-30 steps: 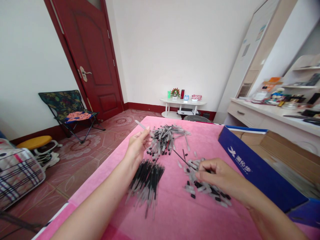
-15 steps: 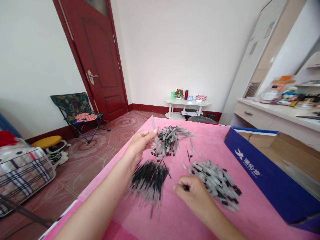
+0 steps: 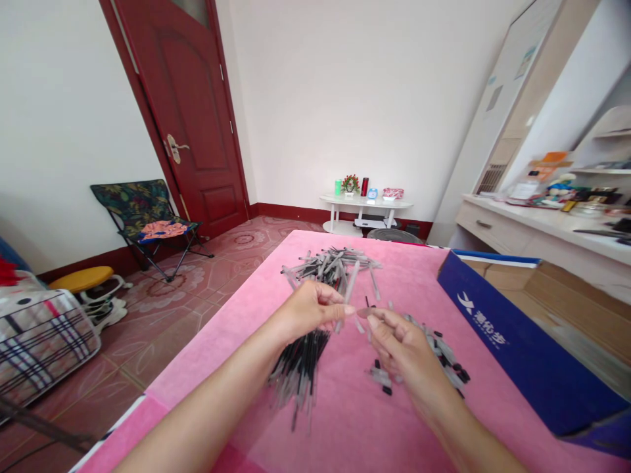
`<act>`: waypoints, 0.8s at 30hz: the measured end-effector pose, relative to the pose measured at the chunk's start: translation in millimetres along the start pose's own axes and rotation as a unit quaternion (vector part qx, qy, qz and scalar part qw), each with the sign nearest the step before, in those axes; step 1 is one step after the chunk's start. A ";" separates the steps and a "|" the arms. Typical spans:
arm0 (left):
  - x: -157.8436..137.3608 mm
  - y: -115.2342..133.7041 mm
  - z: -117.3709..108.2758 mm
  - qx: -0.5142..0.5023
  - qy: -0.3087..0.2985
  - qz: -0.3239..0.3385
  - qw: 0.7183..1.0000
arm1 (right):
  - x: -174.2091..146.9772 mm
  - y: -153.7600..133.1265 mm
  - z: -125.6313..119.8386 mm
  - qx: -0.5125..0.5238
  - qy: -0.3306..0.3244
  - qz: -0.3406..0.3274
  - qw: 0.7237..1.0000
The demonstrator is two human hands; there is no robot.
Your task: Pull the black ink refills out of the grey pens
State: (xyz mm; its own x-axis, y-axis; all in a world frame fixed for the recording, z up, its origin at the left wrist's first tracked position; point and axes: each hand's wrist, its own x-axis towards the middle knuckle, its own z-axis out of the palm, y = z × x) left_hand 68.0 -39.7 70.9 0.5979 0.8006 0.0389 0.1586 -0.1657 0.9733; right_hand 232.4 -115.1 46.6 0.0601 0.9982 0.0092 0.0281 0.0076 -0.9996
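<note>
Pinched in my left hand (image 3: 315, 305) is a translucent pen barrel (image 3: 353, 279), standing up from the fingertips. My right hand (image 3: 401, 335) is close by, its thumb and fingers closed together near the left fingertips; whatever is between them is too blurred to make out. Beneath my left hand lies a bundle of black ink refills (image 3: 300, 364). Behind it is a heap of pen barrels (image 3: 328, 263). Partly hidden by my right hand is a pile of pen caps (image 3: 446, 355), clear and black, with a few loose caps (image 3: 382, 378) left of the wrist.
A pink cloth (image 3: 355, 420) covers the table. At the right edge stands an open blue cardboard box (image 3: 503, 335). Farther off are a white side table (image 3: 367, 202), a folding chair (image 3: 148, 210) and a white counter (image 3: 537, 220) bearing several items.
My left hand has come right and nearer with the pen barrel. My right hand has risen from beside the caps to meet it. Some caps now lie apart from their pile.
</note>
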 end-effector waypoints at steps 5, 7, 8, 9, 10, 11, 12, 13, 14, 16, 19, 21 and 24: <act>-4.1 -10.0 28.4 0.061 -0.068 0.041 0.995 | 1.5 0.9 -3.2 -0.019 0.014 -0.030 0.999; -4.8 -12.9 35.0 0.083 -0.073 0.058 0.992 | 4.1 0.4 -7.3 -0.058 0.017 -0.045 0.997; -4.6 -13.6 36.6 0.090 -0.069 0.062 0.992 | 6.3 -1.1 -12.8 -0.085 0.019 -0.052 0.995; -4.2 -14.0 37.0 0.093 -0.063 0.062 0.992 | 9.0 -3.5 -21.2 -0.121 0.022 -0.059 0.991; -3.4 -13.8 36.5 0.093 -0.057 0.059 0.992 | 12.1 -6.6 -32.7 -0.173 0.029 -0.064 0.982; -2.5 -13.4 35.3 0.088 -0.049 0.055 0.993 | 15.4 -9.9 -47.0 -0.240 0.040 -0.064 0.968; -1.6 -12.6 33.8 0.084 -0.042 0.051 0.994 | 18.5 -13.0 -63.4 -0.327 0.057 -0.056 0.942; -0.8 -11.7 32.1 0.080 -0.036 0.048 0.995 | 21.3 -15.3 -80.8 -0.427 0.089 -0.037 0.899; -0.2 -10.8 30.6 0.078 -0.034 0.046 0.995 | 23.8 -16.3 -98.2 -0.523 0.117 0.007 0.844; 0.2 -9.5 28.8 0.080 -0.032 0.045 0.995 | 27.2 -13.6 -128.6 -0.637 0.156 0.098 0.749; -0.2 -9.8 28.7 0.085 -0.032 0.041 0.995 | 30.0 -0.2 -155.3 -0.677 0.123 0.175 0.704; -0.3 -11.1 29.0 0.088 -0.032 0.040 0.995 | 31.8 9.1 -161.6 -0.675 0.099 0.183 0.708; 0.7 -12.8 28.5 0.082 -0.030 0.044 0.995 | 34.7 13.3 -163.1 -0.660 0.103 0.166 0.726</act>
State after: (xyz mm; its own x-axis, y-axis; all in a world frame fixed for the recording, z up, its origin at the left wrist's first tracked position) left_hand 88.8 -53.5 52.0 0.6596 0.7444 0.1042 0.2265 -0.3291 0.9167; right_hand 397.5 -90.2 38.2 0.4269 0.9002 -0.0863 0.9003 -0.4320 -0.0524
